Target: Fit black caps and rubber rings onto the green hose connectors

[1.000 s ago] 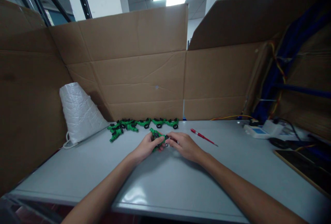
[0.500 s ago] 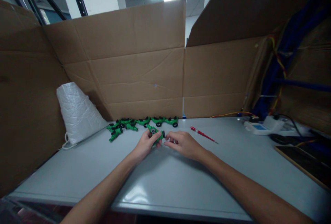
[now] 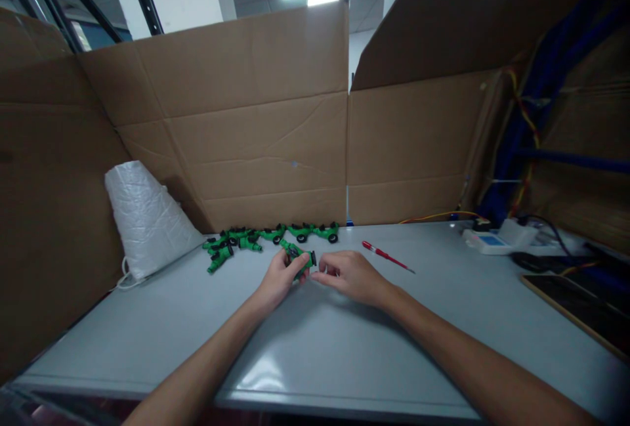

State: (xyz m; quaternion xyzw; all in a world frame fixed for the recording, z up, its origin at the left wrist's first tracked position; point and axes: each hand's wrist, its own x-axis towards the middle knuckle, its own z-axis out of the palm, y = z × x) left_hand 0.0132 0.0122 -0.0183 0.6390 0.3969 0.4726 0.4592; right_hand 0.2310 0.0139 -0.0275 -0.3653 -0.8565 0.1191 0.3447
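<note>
In my left hand (image 3: 279, 276) is a green toy car (image 3: 294, 253) with black parts, gripped between thumb and fingers above the table. My right hand (image 3: 348, 275) is just right of the car's black end, a small gap away. Its fingers are curled, with thumb and forefinger apart and nothing visible between them. Behind the hands, several more green toy cars (image 3: 325, 233) with black wheels stand in a row. Other green pieces (image 3: 220, 258) lie bunched at the row's left end.
A red screwdriver (image 3: 386, 255) lies right of my right hand. A white padded bag (image 3: 150, 216) leans at the back left. Cardboard panels (image 3: 256, 124) wall the grey table (image 3: 344, 360). At right are a power strip (image 3: 487, 242), cables and a dark flat board (image 3: 575, 311).
My right hand has drawn slightly away from the car's end, its fingers a little more curled. The left hand keeps its hold on the car. The camera view has shifted slightly.
</note>
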